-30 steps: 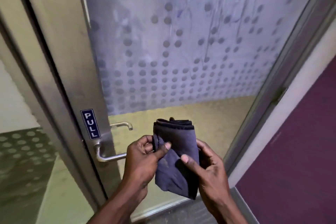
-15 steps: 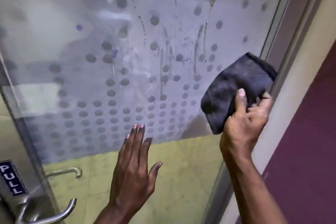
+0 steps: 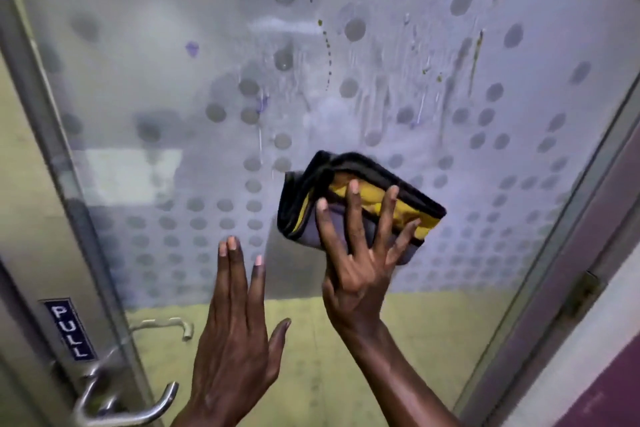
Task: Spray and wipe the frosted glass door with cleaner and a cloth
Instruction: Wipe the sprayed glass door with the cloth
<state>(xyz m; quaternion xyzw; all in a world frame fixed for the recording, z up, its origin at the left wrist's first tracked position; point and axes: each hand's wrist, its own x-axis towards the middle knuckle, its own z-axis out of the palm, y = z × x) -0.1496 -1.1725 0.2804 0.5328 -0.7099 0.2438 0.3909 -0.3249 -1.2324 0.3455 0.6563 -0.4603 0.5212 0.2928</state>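
Right hand (image 3: 360,263): fingers (image 3: 353,218) spread wide and extended, palm pressing a folded cloth (image 3: 349,198) flat against the frosted glass door (image 3: 346,80). The grip is a flat press rather than a clench; the thumb lies along the cloth's lower left edge. The cloth shows a grey layer, a yellow face and black trim, and sits in the lower half of the frosted panel, a little right of its centre, just above the line where the dotted frosting ends and clear glass begins. It lies directly under the right fingers, extending beyond them toward the upper left and right.

Left hand (image 3: 239,333): open, fingers straight and close together, thumb apart, holding nothing. Its fingertips reach the lower edge of the frosted band, just left of and below the cloth; whether the palm touches the glass cannot be told.

Door surface: wet streaks and runs (image 3: 381,107) cover the upper middle of the panel, with brownish drips (image 3: 327,55) above the cloth.

Near the door's lower left edge: a blue "PULL" label (image 3: 69,329) on the metal stile, with a lever handle (image 3: 128,409) below it.
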